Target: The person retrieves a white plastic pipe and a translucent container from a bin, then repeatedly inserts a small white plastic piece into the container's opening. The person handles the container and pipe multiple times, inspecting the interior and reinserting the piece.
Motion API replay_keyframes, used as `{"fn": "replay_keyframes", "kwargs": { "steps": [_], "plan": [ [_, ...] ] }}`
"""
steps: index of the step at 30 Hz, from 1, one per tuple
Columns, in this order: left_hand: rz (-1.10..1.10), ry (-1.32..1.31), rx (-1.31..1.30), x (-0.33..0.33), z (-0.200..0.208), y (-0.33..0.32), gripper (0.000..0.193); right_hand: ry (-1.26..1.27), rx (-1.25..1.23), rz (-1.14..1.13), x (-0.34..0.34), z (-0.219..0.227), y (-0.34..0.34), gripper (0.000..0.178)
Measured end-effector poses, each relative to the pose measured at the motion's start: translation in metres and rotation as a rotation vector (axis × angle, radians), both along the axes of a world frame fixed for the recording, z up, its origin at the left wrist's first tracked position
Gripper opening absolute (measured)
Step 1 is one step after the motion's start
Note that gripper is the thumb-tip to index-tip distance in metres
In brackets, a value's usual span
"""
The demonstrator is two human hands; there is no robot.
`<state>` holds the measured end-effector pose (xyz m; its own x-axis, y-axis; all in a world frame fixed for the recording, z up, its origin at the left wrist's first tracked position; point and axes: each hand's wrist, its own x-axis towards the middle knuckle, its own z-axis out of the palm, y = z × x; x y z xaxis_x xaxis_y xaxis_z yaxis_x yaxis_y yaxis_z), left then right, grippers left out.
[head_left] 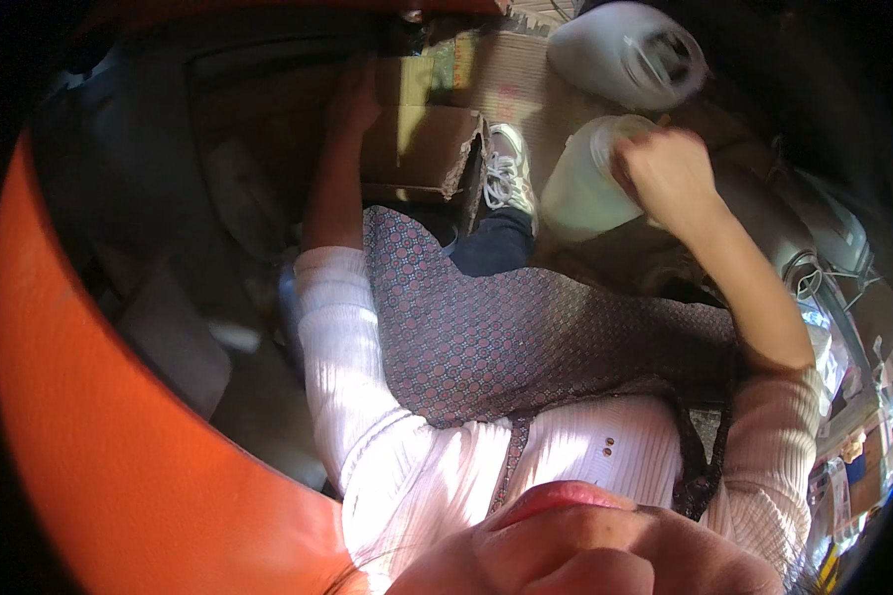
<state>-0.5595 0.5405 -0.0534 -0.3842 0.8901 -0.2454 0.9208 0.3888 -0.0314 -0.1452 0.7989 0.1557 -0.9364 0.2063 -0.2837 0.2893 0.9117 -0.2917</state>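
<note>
My right hand [670,177] is curled closed at the mouth of a translucent whitish plastic jug [587,188]. Its fingers blur a little, and whatever they may hold is hidden. A second white plastic jug [605,50], with a moulded handle, lies just beyond. On the other side, my left arm stretches forward beside an open cardboard box [422,149] with a torn edge. Deep shadow covers my left hand [357,97] at the box's far left, so its fingers cannot be made out.
A shoe [508,174] stands between the box and the near jug. A patterned apron [526,337] covers my lap. Flattened cardboard [506,74] lies ahead. A large orange surface [149,426] curves along the left. Wire and plastic-wrapped clutter [829,288] crowd the right.
</note>
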Motion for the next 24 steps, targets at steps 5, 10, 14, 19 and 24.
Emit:
{"fn": "replay_keyframes", "kwargs": {
  "steps": [5, 10, 14, 19, 24],
  "plan": [
    [0.015, 0.069, -0.272, 0.007, -0.023, 0.024, 0.078, 0.287, 0.137, 0.055, 0.047, 0.034, -0.016, 0.006],
    [0.133, -0.015, -0.199, 0.011, 0.001, 0.031, 0.075, 0.089, 0.166, 0.065, 0.064, 0.032, -0.038, 0.009],
    [0.121, -0.045, -0.128, 0.019, 0.043, 0.009, 0.06, 0.395, -0.184, -0.031, 0.058, 0.066, -0.047, 0.024],
    [0.014, -0.111, 0.246, 0.065, 0.099, -0.03, 0.035, 0.409, -0.316, 0.003, -0.049, 0.047, -0.024, 0.032],
    [0.074, -0.123, 0.233, 0.104, 0.135, -0.076, 0.027, -0.098, -0.474, 0.333, -0.17, -0.06, -0.078, 0.061]
  ]
}}
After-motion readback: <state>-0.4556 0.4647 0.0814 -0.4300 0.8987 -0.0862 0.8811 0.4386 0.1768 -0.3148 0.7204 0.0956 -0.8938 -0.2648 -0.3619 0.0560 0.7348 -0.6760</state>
